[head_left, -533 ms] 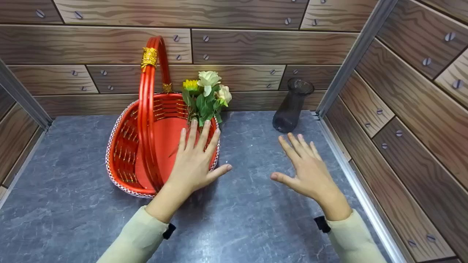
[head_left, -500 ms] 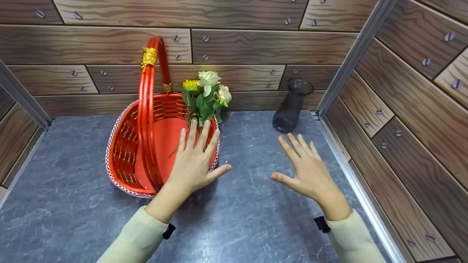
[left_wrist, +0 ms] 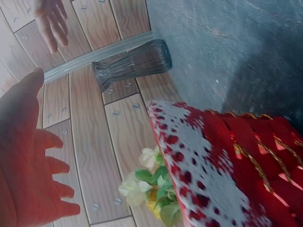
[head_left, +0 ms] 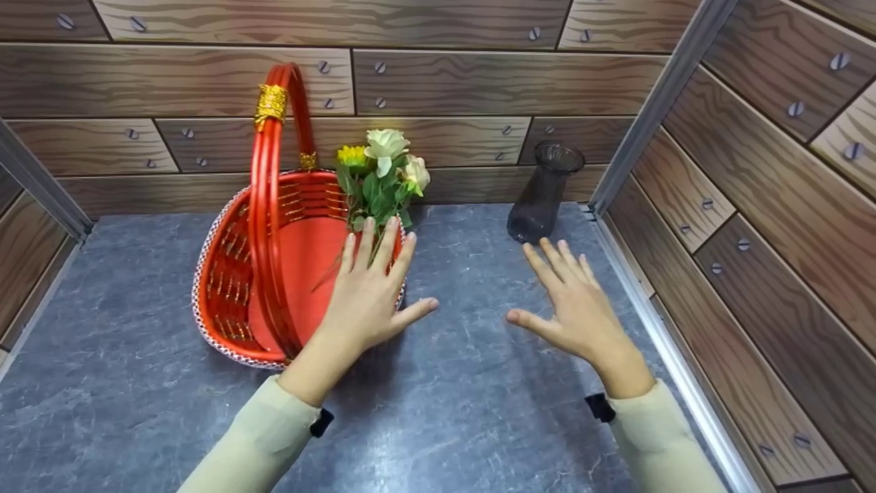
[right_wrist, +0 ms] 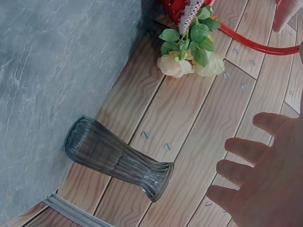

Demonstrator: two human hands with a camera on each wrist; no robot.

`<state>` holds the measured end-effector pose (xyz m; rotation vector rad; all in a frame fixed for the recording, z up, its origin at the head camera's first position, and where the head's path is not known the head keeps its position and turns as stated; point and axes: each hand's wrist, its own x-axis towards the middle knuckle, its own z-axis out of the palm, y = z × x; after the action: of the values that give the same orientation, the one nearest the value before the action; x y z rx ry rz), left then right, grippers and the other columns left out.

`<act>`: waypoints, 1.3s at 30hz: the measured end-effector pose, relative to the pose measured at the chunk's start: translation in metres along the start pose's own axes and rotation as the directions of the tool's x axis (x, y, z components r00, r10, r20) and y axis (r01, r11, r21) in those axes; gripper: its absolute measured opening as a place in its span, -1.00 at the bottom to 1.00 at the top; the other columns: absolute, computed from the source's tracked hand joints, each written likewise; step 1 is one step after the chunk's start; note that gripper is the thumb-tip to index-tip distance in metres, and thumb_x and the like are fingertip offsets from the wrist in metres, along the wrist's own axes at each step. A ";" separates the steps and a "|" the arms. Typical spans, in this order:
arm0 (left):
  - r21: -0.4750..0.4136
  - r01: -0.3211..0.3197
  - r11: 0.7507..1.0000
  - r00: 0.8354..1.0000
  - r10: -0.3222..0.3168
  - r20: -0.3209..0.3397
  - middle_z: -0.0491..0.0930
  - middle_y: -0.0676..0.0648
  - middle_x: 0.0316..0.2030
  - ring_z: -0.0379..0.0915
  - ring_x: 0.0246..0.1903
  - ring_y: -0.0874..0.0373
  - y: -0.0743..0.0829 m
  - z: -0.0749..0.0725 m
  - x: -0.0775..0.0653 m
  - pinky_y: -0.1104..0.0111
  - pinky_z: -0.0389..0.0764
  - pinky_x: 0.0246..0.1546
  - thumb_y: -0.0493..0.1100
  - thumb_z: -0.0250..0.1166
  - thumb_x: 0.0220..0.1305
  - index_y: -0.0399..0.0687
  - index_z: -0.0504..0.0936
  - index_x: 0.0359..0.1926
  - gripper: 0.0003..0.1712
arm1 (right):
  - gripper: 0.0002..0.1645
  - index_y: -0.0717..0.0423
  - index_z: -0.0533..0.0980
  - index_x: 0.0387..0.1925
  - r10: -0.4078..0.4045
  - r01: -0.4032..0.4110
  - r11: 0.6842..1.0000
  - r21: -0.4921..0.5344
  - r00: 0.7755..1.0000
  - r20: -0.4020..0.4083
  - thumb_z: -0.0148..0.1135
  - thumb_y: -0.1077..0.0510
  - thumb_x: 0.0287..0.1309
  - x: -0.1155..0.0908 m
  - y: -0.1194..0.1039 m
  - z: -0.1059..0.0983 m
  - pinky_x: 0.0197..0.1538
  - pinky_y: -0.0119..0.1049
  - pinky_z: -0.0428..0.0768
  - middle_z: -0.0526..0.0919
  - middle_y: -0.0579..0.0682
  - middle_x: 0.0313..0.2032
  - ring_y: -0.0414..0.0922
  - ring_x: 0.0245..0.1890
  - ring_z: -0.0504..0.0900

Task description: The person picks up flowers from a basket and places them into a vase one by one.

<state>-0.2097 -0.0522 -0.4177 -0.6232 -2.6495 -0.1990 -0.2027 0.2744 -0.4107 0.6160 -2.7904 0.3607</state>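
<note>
My left hand (head_left: 366,298) hovers palm down over the right side of a red woven basket (head_left: 233,287), its fingers straight and spread. It holds nothing; in the left wrist view the basket's lace-trimmed rim (left_wrist: 184,161) lies apart from the hand. Artificial flowers (head_left: 383,171), white roses and a yellow bloom, lean out over the basket's back right rim, their stems inside and partly hidden by the fingers. On the right, my right hand (head_left: 578,305) is held up with straight, spread fingers, also holding nothing. Just beyond its fingertips stands a dark, ribbed glass vase (head_left: 540,195), upright.
The basket's tall red handle (head_left: 267,205), wrapped with gold, arches above it. A grey marbled tabletop (head_left: 458,404) lies under everything. Wood-patterned walls (head_left: 445,85) close off the back and sides, with a metal strip (head_left: 684,370) along the right edge.
Both hands have shifted slightly forward, staying spread. The head view has moved a little, so the basket, flowers and vase appear slightly higher and further left.
</note>
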 end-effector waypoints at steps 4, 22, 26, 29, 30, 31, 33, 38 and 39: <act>-0.028 -0.016 0.999 1.000 0.016 0.018 -0.18 -0.19 0.59 -0.40 0.55 -0.26 0.007 0.001 0.014 -0.18 -0.15 0.49 0.62 -0.09 0.24 0.01 0.03 0.58 0.13 | 0.20 -0.18 0.00 0.58 0.019 -0.019 1.000 0.002 1.000 -0.004 0.25 -0.50 0.07 0.006 0.011 -0.001 0.52 0.24 -0.11 0.00 0.11 0.56 0.23 0.55 -0.08; -0.043 -0.104 0.994 0.983 0.109 0.146 -0.24 -0.20 0.59 -0.45 0.55 -0.22 0.046 0.009 0.089 -0.07 -0.29 0.53 0.65 -0.23 0.26 0.00 -0.10 0.60 0.16 | 0.27 0.05 -0.10 0.59 0.079 -0.078 0.996 0.045 0.996 -0.035 0.25 -0.46 0.13 0.044 0.055 -0.018 0.55 0.13 -0.13 -0.12 0.19 0.57 0.22 0.56 -0.15; -0.014 -0.129 0.992 0.978 0.129 0.166 -0.24 -0.19 0.59 -0.41 0.56 -0.22 0.053 0.012 0.106 -0.06 -0.25 0.53 0.65 -0.26 0.26 0.01 -0.11 0.60 0.15 | 0.29 0.06 -0.14 0.59 0.105 -0.103 0.992 0.071 0.994 -0.017 0.24 -0.46 0.13 0.055 0.060 -0.020 0.56 0.11 -0.17 -0.18 0.17 0.57 0.18 0.57 -0.20; 0.000 -0.135 0.991 0.973 0.133 0.187 -0.24 -0.19 0.59 -0.40 0.56 -0.22 0.057 0.015 0.117 -0.07 -0.21 0.53 0.65 -0.27 0.26 0.01 -0.12 0.61 0.15 | 0.29 0.02 -0.16 0.60 0.137 -0.138 0.989 0.060 0.990 0.015 0.19 -0.51 0.13 0.062 0.064 -0.021 0.56 0.12 -0.17 -0.21 0.14 0.58 0.15 0.57 -0.24; -0.006 -0.137 0.991 0.971 0.136 0.197 -0.24 -0.19 0.59 -0.40 0.56 -0.22 0.058 0.016 0.120 -0.07 -0.21 0.53 0.64 -0.26 0.26 0.01 -0.13 0.61 0.15 | 0.30 0.02 -0.17 0.60 0.148 -0.149 0.987 0.051 0.989 0.026 0.17 -0.53 0.13 0.063 0.065 -0.021 0.55 0.13 -0.16 -0.21 0.13 0.58 0.15 0.58 -0.24; -0.011 -0.140 0.990 0.968 0.139 0.208 -0.25 -0.19 0.59 -0.40 0.56 -0.22 0.060 0.017 0.123 -0.08 -0.21 0.53 0.64 -0.26 0.27 0.01 -0.14 0.61 0.15 | 0.30 0.01 -0.17 0.60 0.159 -0.160 0.986 0.043 0.987 0.036 0.16 -0.54 0.12 0.065 0.066 -0.021 0.55 0.14 -0.15 -0.22 0.13 0.58 0.15 0.58 -0.25; -0.017 -0.140 0.990 0.963 0.140 0.231 -0.27 -0.19 0.59 -0.41 0.56 -0.22 0.061 0.020 0.129 -0.08 -0.21 0.53 0.64 -0.25 0.27 0.01 -0.16 0.61 0.16 | 0.31 0.00 -0.19 0.60 0.178 -0.180 0.983 0.027 0.982 0.055 0.13 -0.57 0.11 0.068 0.068 -0.022 0.55 0.15 -0.14 -0.22 0.12 0.59 0.14 0.58 -0.26; 0.004 -0.127 0.992 0.954 0.121 0.273 -0.30 -0.17 0.59 -0.44 0.56 -0.20 0.066 0.025 0.143 -0.05 -0.27 0.53 0.65 -0.28 0.25 0.02 -0.20 0.61 0.17 | 0.33 -0.01 -0.24 0.60 0.191 -0.193 0.981 0.024 0.978 0.080 0.10 -0.59 0.11 0.076 0.075 -0.022 0.54 0.16 -0.14 -0.24 0.13 0.59 0.13 0.58 -0.29; 0.006 -0.127 0.992 0.953 0.120 0.278 -0.29 -0.17 0.59 -0.43 0.56 -0.20 0.067 0.026 0.146 -0.05 -0.27 0.53 0.66 -0.28 0.25 0.02 -0.20 0.61 0.17 | 0.33 0.00 -0.24 0.60 0.192 -0.194 0.981 0.019 0.978 0.081 0.09 -0.59 0.12 0.077 0.077 -0.022 0.54 0.16 -0.13 -0.24 0.15 0.59 0.14 0.58 -0.28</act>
<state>-0.3077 0.0715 -0.3765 -0.8626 -2.8605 -0.0449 -0.2997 0.3200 -0.3809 0.3728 -2.9341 0.4212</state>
